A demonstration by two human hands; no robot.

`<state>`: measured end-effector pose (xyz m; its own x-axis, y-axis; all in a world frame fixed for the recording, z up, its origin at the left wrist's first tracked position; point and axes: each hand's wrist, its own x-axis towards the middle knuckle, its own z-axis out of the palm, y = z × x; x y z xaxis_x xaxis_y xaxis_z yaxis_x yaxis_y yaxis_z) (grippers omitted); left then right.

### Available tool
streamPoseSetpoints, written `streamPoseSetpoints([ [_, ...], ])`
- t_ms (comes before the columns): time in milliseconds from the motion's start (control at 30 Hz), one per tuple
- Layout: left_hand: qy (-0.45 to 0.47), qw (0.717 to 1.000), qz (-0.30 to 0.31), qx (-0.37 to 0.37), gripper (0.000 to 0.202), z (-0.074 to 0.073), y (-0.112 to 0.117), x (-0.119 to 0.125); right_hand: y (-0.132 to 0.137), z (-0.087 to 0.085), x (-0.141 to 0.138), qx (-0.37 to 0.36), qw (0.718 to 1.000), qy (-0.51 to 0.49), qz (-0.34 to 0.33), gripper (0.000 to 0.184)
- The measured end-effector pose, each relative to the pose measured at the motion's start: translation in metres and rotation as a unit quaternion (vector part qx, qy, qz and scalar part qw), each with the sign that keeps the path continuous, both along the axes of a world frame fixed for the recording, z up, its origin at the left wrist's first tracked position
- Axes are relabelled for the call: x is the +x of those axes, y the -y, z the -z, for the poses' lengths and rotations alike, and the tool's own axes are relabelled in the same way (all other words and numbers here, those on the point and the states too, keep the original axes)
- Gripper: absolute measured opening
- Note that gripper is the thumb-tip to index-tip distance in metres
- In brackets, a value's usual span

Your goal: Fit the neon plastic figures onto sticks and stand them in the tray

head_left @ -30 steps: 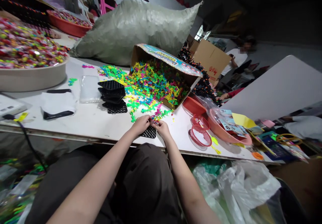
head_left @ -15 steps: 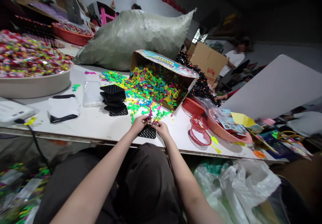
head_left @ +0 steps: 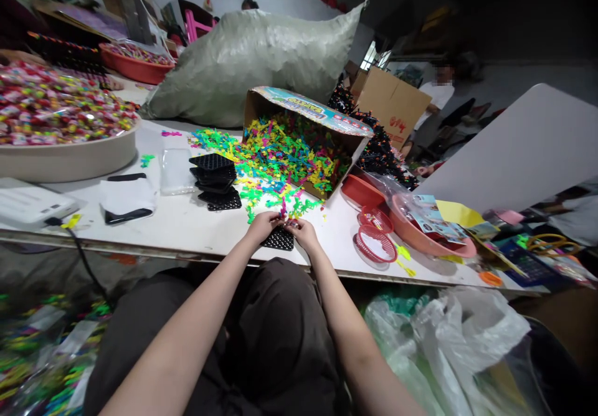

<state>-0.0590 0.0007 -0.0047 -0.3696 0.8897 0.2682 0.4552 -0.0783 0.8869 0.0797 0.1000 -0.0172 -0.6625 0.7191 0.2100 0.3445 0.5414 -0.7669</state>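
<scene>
Near the table's front edge, my left hand point(head_left: 262, 228) is closed in a pinch, with a small magenta plastic piece point(head_left: 283, 208) showing just above its fingertips. My right hand point(head_left: 306, 236) is pinched close beside it, around something small and colourful that I cannot make out. Under and between the fingers lies a black perforated tray point(head_left: 279, 240). Just beyond are scattered green, yellow, blue and pink plastic figures point(head_left: 261, 193), spilling out of a tipped cardboard box point(head_left: 348, 170). Left of them, several similar black trays point(head_left: 215, 179) are piled unevenly.
A beige tub point(head_left: 70, 160) of wrapped candy-like pieces stands left, near a white device point(head_left: 35, 204) with a cable. Behind lies a big grey-green sack point(head_left: 261, 61). Red baskets point(head_left: 374, 245) and a pink basin point(head_left: 430, 235) sit right. Another person point(head_left: 436, 95) is in the background.
The whole view has shifted slightly, with table objects appearing a little further right. Both hands stay together over the black tray, with small finger movements.
</scene>
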Motion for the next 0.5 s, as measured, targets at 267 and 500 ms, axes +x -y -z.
streamPoseSetpoints([
  [267,-0.035,0.999,-0.013,-0.009,0.023,-0.002,0.001,0.002,-0.001,0.001,0.001,-0.001,1.000,-0.007,-0.004,0.027],
  [500,-0.061,0.998,-0.013,-0.016,0.020,-0.011,0.006,0.005,-0.001,0.003,0.000,-0.010,1.000,-0.008,0.002,0.029],
])
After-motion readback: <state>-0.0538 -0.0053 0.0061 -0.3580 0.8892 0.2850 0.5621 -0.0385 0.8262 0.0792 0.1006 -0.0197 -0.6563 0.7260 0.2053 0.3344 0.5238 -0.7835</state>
